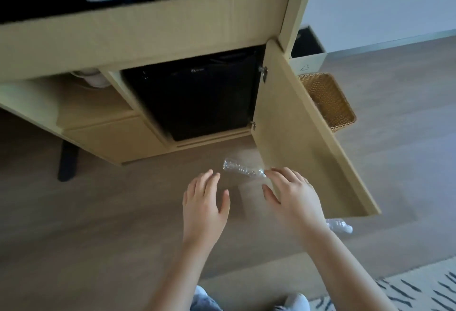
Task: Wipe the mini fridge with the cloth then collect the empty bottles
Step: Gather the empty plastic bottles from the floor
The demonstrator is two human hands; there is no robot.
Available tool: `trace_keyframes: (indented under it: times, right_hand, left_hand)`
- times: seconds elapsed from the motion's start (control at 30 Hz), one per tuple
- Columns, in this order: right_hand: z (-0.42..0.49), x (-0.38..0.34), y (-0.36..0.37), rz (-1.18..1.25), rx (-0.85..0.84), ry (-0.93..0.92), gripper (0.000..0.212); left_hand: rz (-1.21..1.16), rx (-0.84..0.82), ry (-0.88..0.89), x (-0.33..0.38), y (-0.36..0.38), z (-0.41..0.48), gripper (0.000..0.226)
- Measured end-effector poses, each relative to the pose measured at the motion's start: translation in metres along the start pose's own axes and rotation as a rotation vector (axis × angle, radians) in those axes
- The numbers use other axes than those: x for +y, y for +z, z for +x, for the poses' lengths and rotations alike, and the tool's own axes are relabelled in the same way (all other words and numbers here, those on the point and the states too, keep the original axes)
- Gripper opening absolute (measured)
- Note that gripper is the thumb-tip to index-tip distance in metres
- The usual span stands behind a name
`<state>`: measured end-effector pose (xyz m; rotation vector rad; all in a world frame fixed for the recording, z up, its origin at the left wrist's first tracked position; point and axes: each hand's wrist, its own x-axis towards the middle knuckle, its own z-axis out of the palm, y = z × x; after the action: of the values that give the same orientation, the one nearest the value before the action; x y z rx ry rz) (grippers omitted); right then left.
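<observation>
A black mini fridge (197, 96) sits closed inside a light wooden cabinet whose door (296, 125) stands swung open to the right. A clear, crushed plastic bottle (243, 169) lies on the wooden floor just in front of the cabinet. My left hand (204, 207) hovers open below and left of the bottle, holding nothing. My right hand (293, 194) is open too, its fingertips at the bottle's right end. A second clear bottle (339, 225) lies on the floor to the right, partly hidden by my right forearm. No cloth is in view.
A wicker basket (328, 101) and a white box (308, 56) stand behind the open door. A dark furniture leg (67, 160) stands at left. A patterned rug (394, 288) lies at bottom right. White cups (93, 78) sit on a cabinet shelf.
</observation>
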<state>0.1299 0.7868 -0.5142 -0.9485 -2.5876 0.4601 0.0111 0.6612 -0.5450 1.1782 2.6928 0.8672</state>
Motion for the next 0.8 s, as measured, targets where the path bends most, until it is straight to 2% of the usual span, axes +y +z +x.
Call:
trace_keyframes:
  times: [0.2,0.47,0.6,0.8]
  right_hand:
    - [0.005,0.068,0.117,-0.021,0.086,-0.056,0.023]
    - [0.012,0.146,0.289,-0.028,0.178,-0.155,0.033]
    - [0.018,0.167,0.355,-0.003,0.174,-0.148,0.027]
    - [0.004,0.196,0.419,-0.011,0.139,-0.066,0.021]
  left_hand:
    - [0.002,-0.003,0.04,-0.062,0.122,0.014,0.034]
    - [0.021,-0.017,0.14,-0.163,0.297,0.046,0.035]
    - [0.072,-0.017,0.209,-0.205,0.359,0.071,0.038]
    - [0.09,-0.036,0.219,-0.243,0.435,0.084,0.041]
